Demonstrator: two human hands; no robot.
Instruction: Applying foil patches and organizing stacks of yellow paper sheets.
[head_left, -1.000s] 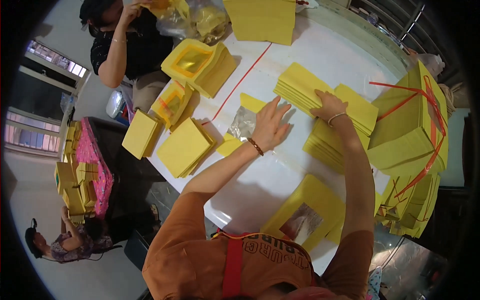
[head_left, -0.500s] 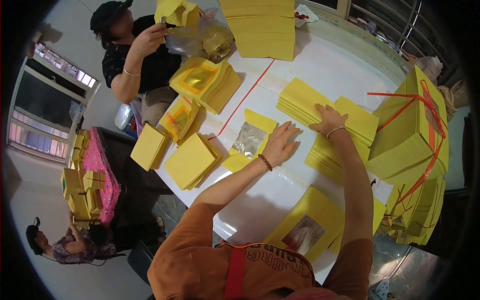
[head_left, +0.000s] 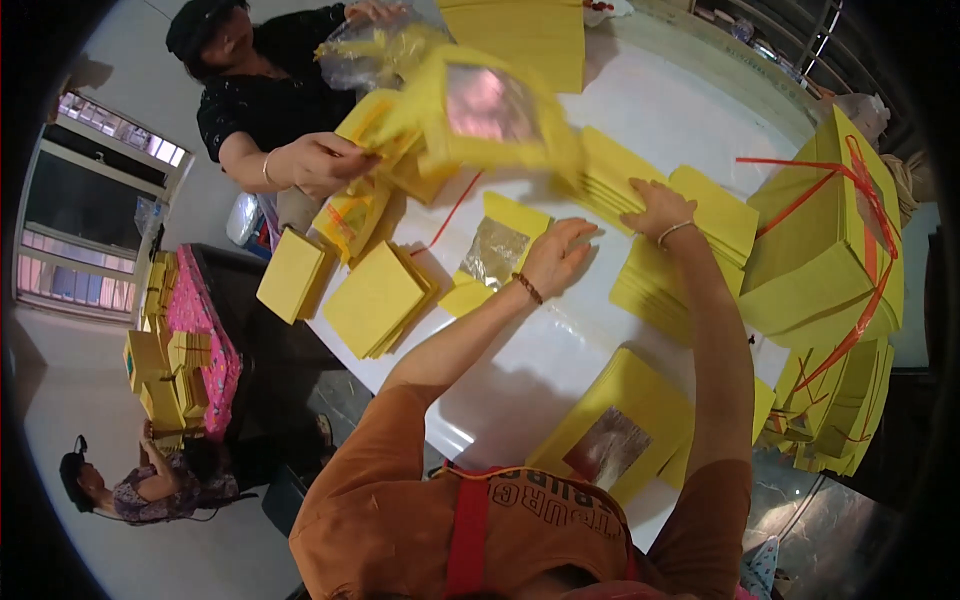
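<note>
My left hand [head_left: 560,258] loosely open, holding nothing, at edge of yellow piece [head_left: 497,250] with silvery window. My right hand [head_left: 660,210], fingers spread, on yellow stacks [head_left: 715,205]; can't tell if gripping.

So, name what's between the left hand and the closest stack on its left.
The head view shows a yellow piece with a silvery centre there.
</note>
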